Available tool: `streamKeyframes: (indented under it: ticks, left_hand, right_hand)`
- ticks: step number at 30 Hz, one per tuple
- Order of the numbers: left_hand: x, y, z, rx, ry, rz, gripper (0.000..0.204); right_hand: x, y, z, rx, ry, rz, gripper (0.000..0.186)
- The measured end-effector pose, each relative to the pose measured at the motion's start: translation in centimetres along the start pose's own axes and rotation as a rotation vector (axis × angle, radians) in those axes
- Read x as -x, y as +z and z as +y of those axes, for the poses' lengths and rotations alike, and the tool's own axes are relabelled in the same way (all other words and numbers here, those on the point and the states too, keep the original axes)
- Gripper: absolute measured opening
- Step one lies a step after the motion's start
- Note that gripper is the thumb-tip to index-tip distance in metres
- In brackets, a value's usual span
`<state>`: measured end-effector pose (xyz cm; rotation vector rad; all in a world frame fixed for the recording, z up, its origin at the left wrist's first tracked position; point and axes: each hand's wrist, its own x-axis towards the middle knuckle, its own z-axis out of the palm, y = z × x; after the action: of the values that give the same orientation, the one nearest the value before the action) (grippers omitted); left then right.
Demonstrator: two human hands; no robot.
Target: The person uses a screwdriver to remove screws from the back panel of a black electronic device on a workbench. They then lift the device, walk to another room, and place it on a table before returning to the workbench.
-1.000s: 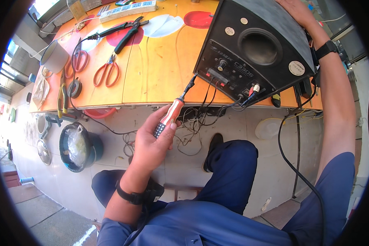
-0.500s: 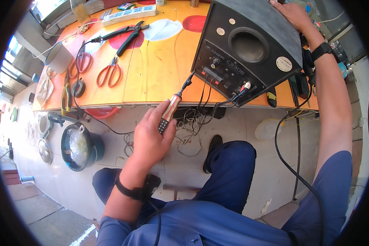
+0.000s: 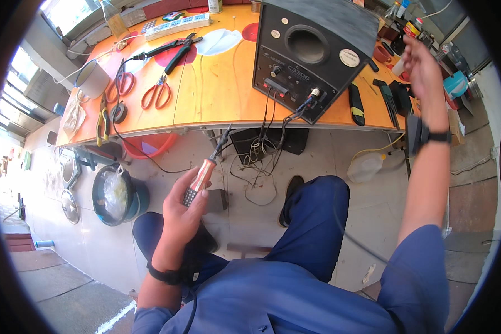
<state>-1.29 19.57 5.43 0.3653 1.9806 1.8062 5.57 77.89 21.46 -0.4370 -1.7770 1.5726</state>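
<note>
Left hand (image 3: 179,218) gripping a screwdriver (image 3: 204,177), right hand's (image 3: 427,75) fingers loosely open, a worker faces a speaker (image 3: 317,67) at the surface's (image 3: 211,103) front edge; snagged cables (image 3: 301,110) could topple it.

We recorded the black speaker (image 3: 312,67) cut off by the view's upper edge. We noted the left hand (image 3: 181,214) hiding part of the striped tool (image 3: 204,175). The dark cable (image 3: 367,250) beside the right sleeve (image 3: 420,267) appeared blurred, its ends untraceable.
</note>
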Motion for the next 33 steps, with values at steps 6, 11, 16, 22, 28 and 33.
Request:
streamKeyframes:
  ticks: [6,11,16,22,28,33]
  left_hand:
    - [4.5,1.4,0.7,-0.008,-0.012,-0.102,0.05]
    - [6.5,2.9,1.8,0.02,-0.041,-0.187,0.05]
    - [7.8,4.2,2.3,0.026,-0.06,-0.264,0.052]
    - [8.4,5.3,2.6,0.018,-0.045,-0.295,0.052]
    - [8.4,5.5,2.8,0.035,-0.132,-0.287,0.05]
    - [8.4,5.8,2.7,0.086,-0.142,-0.302,0.05]
  right_hand:
    - [20.4,4.2,5.5,-0.472,0.366,-0.194,0.023]
    - [28.9,10.9,8.7,-0.737,0.632,-0.24,0.02]
    - [31.0,13.6,10.6,-0.795,0.672,-0.236,0.017]
    - [31.6,15.1,12.4,-0.774,0.639,-0.22,0.021]
    - [31.4,15.6,11.9,-0.893,0.633,-0.145,0.019]
    - [31.2,15.6,11.4,-0.911,0.592,-0.185,0.018]
